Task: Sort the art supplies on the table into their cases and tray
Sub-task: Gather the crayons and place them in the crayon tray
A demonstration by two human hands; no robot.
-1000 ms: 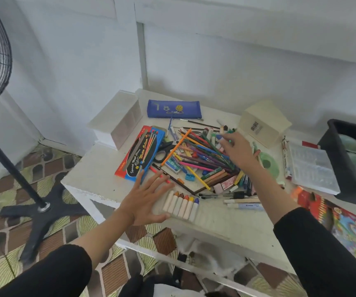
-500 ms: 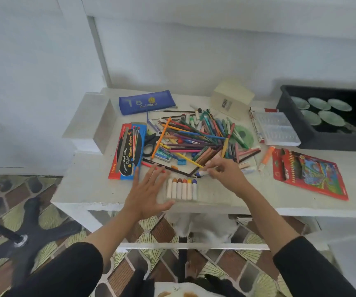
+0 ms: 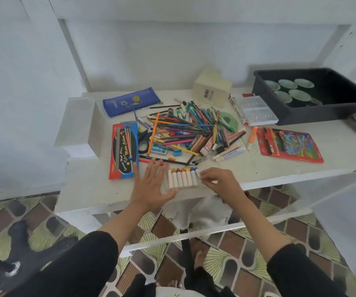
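Left grip [image 3: 151,185] released, flat on table [image 3: 87,189] beside crayon row [image 3: 181,178]; right grip [image 3: 217,181] pinching the end crayon [image 3: 197,170].

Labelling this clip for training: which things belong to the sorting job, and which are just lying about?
Job: crayons, pen pile, blue pouch, brush pack, red pack, clear case, left hand, right hand pinching a crayon.
Lying about: cream box, white block, fan base.
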